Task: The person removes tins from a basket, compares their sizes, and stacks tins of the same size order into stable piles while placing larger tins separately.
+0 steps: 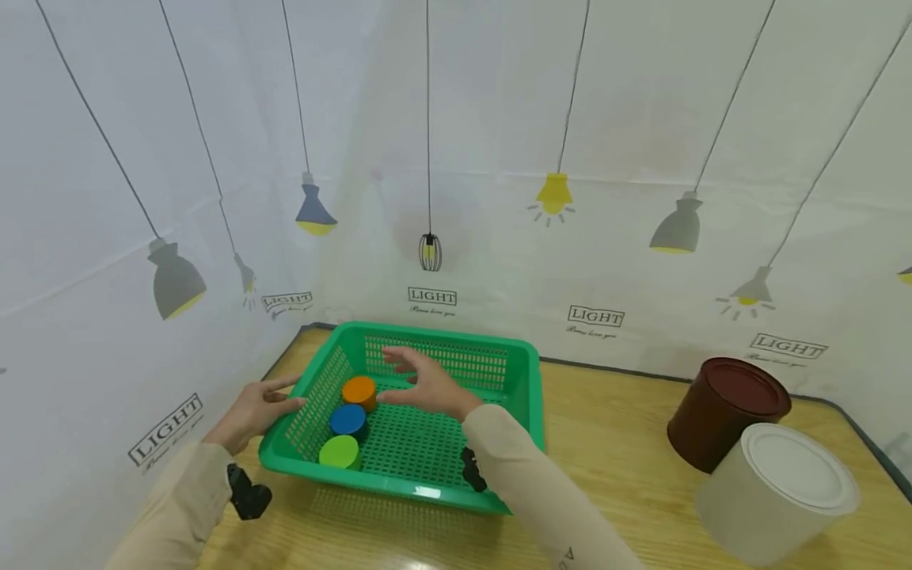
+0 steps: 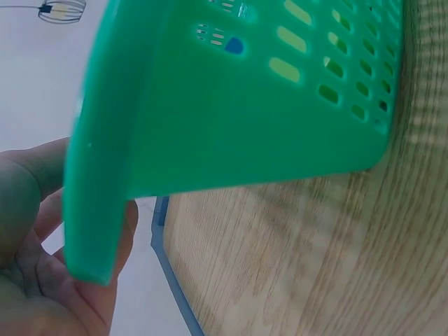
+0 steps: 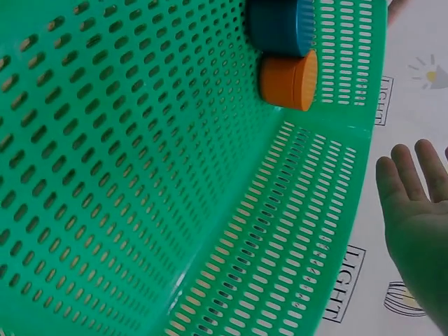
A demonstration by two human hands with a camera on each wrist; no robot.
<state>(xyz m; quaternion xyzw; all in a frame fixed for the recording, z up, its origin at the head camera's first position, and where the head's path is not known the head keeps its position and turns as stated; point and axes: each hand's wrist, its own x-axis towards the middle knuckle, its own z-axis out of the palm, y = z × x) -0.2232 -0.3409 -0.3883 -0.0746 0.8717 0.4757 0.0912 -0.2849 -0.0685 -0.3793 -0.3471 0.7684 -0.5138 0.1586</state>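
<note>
A green perforated plastic basket (image 1: pixel 427 492) stands on the wooden table. My left hand (image 1: pixel 256 408) holds its left rim, thumb and fingers about the edge; in the left wrist view the rim (image 2: pixel 98 161) hides part of the fingers. Along the basket's left side sit three short round tubs in a row: orange (image 1: pixel 359 392) at the back, blue (image 1: pixel 348 422) in the middle, lime green (image 1: pixel 340 452) in front. Over the basket, right of the orange tub, hovers my right hand (image 1: pixel 431 388), fingers spread and holding nothing. The right wrist view shows a seam round the orange tub (image 3: pixel 288 80).
Toward the right of the table (image 1: pixel 598 467) stand a dark brown lidded tub (image 1: pixel 727 412) and, in front of it, a larger white lidded tub (image 1: pixel 777 491). A white sheet (image 1: pixel 484 237) printed with lamps hangs close behind the basket and on its left.
</note>
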